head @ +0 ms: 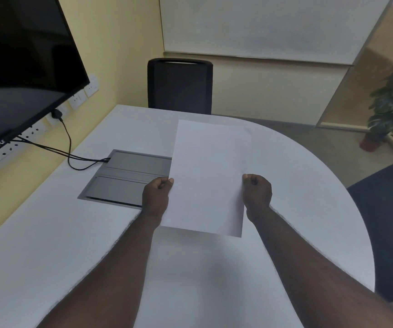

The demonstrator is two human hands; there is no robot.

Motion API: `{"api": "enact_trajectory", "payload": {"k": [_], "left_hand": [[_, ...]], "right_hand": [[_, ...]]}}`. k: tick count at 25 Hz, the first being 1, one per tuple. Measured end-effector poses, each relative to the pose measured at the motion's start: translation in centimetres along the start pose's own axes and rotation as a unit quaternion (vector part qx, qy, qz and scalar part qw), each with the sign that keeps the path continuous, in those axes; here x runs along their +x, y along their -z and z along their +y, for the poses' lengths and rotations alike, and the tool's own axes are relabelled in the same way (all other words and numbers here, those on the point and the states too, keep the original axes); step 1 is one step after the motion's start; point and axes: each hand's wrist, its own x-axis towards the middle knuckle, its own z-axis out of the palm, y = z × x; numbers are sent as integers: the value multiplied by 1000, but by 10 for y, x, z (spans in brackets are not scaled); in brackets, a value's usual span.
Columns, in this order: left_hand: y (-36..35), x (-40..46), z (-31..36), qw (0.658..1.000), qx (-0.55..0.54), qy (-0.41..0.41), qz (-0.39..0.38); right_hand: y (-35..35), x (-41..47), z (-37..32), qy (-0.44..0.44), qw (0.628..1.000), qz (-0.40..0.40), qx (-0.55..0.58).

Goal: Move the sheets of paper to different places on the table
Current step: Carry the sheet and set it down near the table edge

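Both forearms reach forward over the white table (48, 233), fists curled. The left hand (156, 194) and right hand (257, 191) pinch opposite long edges of a sheet of paper (208, 176), held above the tabletop just beside the grey cable hatch (124, 177).

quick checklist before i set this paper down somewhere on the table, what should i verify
1. Left hand grips the paper's left edge: ok.
2. Right hand grips its right edge: ok.
3. Paper flat, uncreased: ok.
4. One sheet or several in the grip: cannot tell.
5. Bare white table to the right for a landing spot: ok.
6. Left side clear: not ok, the grey cable hatch and black cables lie there, and the paper overlaps the hatch's edge in this view.
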Motion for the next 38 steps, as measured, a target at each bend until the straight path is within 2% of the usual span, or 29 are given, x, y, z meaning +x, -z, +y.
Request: {"api": "enact_trajectory", "payload": {"k": [11,23,31,38], "left_hand": [[45,-77,22,999,-15,-33,-17],[105,-172,53,995,-40,-92,-11],[192,-205,59,995,-32,-91,2],[285,-187,53,996,-24,-85,-19]], "right_hand": [[48,-81,-13,21,998,-5,51],[102,-178,-23,81,992,6,97],[73,-258,-22,75,990,-25,117],[11,-323,-30,84,990,-20,114]]}}
